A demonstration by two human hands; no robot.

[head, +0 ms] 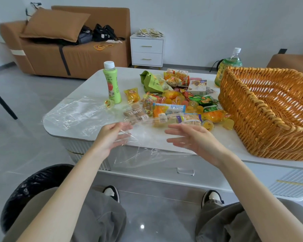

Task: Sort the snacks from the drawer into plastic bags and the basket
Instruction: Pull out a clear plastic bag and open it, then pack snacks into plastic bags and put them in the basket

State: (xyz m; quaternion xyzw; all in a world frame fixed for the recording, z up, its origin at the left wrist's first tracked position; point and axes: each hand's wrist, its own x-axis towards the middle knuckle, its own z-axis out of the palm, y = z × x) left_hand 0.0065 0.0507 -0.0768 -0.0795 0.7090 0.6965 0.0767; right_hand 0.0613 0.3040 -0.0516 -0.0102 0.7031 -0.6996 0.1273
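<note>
A pile of snacks (175, 102) in yellow, orange and green wrappers, with several jelly cups, lies in the middle of the white table (164, 137). A large wicker basket (262, 123) stands tilted at the right with nothing visible inside. One clear plastic bag (80, 114) lies flat on the table's left part. A second clear plastic bag (147, 154) hangs over the front edge between my hands. My left hand (110, 138) has straight fingers touching that film. My right hand (192, 138) hovers with spread fingers, palm facing left, holding nothing.
A green juice bottle (112, 82) stands left of the pile, and a large green tea bottle (229, 63) behind the basket. The table's drawer (185, 172) below my hands is closed. A black-bagged bin (30, 189) sits by my left knee. A sofa and white nightstand stand behind.
</note>
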